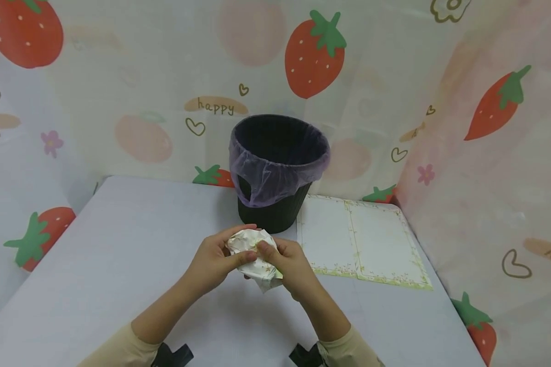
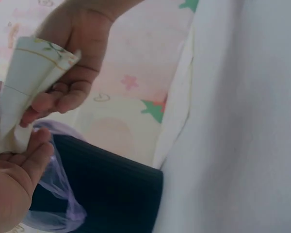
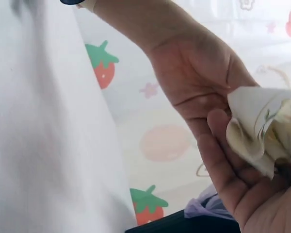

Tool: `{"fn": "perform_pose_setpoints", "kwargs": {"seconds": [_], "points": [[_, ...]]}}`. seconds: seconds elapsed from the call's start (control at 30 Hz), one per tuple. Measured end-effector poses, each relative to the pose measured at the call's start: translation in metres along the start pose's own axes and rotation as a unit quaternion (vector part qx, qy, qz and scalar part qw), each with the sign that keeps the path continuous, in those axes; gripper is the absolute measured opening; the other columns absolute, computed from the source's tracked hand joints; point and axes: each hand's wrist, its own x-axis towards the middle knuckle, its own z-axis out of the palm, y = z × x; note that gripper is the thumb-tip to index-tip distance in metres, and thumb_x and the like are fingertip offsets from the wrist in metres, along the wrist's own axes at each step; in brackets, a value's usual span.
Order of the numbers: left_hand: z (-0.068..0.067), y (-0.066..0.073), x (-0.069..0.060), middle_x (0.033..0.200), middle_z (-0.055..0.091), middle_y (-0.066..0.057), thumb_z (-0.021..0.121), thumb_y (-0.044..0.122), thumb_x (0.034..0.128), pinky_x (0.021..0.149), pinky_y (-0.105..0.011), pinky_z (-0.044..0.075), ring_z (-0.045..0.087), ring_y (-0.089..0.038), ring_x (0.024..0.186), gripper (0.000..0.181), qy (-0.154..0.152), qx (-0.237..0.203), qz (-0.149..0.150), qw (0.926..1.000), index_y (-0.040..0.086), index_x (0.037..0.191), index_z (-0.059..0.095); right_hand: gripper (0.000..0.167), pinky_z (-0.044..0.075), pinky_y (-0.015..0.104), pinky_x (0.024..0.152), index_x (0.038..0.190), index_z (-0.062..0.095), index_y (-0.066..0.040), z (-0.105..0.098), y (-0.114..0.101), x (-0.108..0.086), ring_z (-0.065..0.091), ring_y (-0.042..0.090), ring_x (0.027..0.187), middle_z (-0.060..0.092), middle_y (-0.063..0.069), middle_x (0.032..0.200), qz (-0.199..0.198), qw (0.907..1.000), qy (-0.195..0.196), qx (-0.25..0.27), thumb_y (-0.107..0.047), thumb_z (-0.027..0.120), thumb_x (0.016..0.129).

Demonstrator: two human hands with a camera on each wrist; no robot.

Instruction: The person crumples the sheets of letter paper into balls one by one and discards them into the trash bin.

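Note:
A crumpled piece of patterned paper (image 1: 252, 257) is held between both hands above the table, in front of the bin. The left hand (image 1: 213, 262) grips its left side, thumb across the front. From the right, the right hand (image 1: 294, 265) pinches it with the thumb on top. In the left wrist view the paper (image 2: 26, 90) shows a folded, flared end with a printed border, the right hand (image 2: 77, 53) curled beside it. In the right wrist view the left hand's (image 3: 203, 97) fingers lie behind and under the paper (image 3: 262, 121).
A black bin (image 1: 275, 216) with a purple liner (image 1: 275, 181) stands at the table's back middle. Flat sheets with a green floral border (image 1: 381, 244) lie on the white table (image 1: 96, 285) to its right. Strawberry-print curtains (image 1: 156, 76) enclose the back and sides.

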Motion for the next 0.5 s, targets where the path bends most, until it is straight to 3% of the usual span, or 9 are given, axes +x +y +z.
{"fn": "perform_pose_setpoints", "kwargs": {"seconds": [0.07, 0.17, 0.27, 0.3, 0.4, 0.5], "points": [[-0.001, -0.002, 0.001, 0.118, 0.071, -0.009, 0.082, 0.022, 0.0888, 0.067, -0.025, 0.058, 0.065, -0.018, 0.086, 0.053, 0.004, -0.017, -0.011, 0.9998, 0.018, 0.139, 0.064, 0.080, 0.061, 0.027, 0.066, 0.120, 0.062, 0.014, -0.004, -0.001, -0.001, 0.075, 0.017, 0.076, 0.075, 0.013, 0.091, -0.008, 0.9994, -0.020, -0.027, -0.062, 0.051, 0.099], [-0.003, -0.002, 0.001, 0.116, 0.069, -0.012, 0.077, 0.018, 0.0927, 0.069, -0.023, 0.057, 0.065, -0.016, 0.088, 0.048, 0.012, -0.047, -0.016, 0.9987, 0.013, 0.138, 0.064, 0.103, 0.060, 0.028, 0.076, 0.129, 0.056, 0.014, -0.011, -0.005, -0.004, 0.073, 0.015, 0.089, 0.073, 0.019, 0.103, -0.033, 0.9934, -0.096, -0.054, -0.079, 0.056, 0.084], [-0.003, 0.003, -0.001, 0.117, 0.067, -0.014, 0.074, 0.016, 0.0953, 0.069, -0.023, 0.058, 0.065, -0.016, 0.090, 0.043, 0.022, -0.066, -0.014, 0.9975, 0.009, 0.137, 0.064, 0.107, 0.059, 0.029, 0.082, 0.139, 0.048, 0.012, -0.015, -0.008, -0.005, 0.071, 0.020, 0.102, 0.068, 0.029, 0.119, -0.060, 0.9810, -0.182, -0.032, -0.073, 0.072, 0.078], [-0.003, 0.005, -0.002, 0.116, 0.067, -0.014, 0.074, 0.016, 0.0957, 0.068, -0.023, 0.058, 0.065, -0.016, 0.089, 0.043, 0.025, -0.067, -0.010, 0.9974, 0.008, 0.136, 0.064, 0.107, 0.059, 0.029, 0.082, 0.141, 0.046, 0.011, -0.015, -0.008, -0.005, 0.071, 0.022, 0.105, 0.067, 0.031, 0.122, -0.064, 0.9787, -0.193, -0.024, -0.068, 0.077, 0.076], [0.001, 0.010, -0.005, 0.115, 0.068, -0.013, 0.074, 0.018, 0.0957, 0.065, -0.023, 0.057, 0.064, -0.017, 0.087, 0.041, 0.049, -0.057, -0.001, 0.9972, 0.009, 0.135, 0.065, 0.099, 0.059, 0.028, 0.077, 0.138, 0.051, 0.010, -0.012, -0.008, -0.005, 0.073, 0.028, 0.104, 0.069, 0.030, 0.119, -0.078, 0.9817, -0.173, -0.017, -0.061, 0.081, 0.075], [0.008, 0.012, -0.009, 0.112, 0.070, -0.009, 0.075, 0.022, 0.0953, 0.064, -0.024, 0.058, 0.064, -0.017, 0.086, 0.040, 0.073, -0.035, 0.012, 0.9967, 0.012, 0.133, 0.067, 0.089, 0.060, 0.027, 0.072, 0.128, 0.060, 0.008, -0.005, -0.005, -0.005, 0.075, 0.034, 0.094, 0.074, 0.024, 0.108, -0.077, 0.9903, -0.112, -0.028, -0.062, 0.078, 0.077]]}}
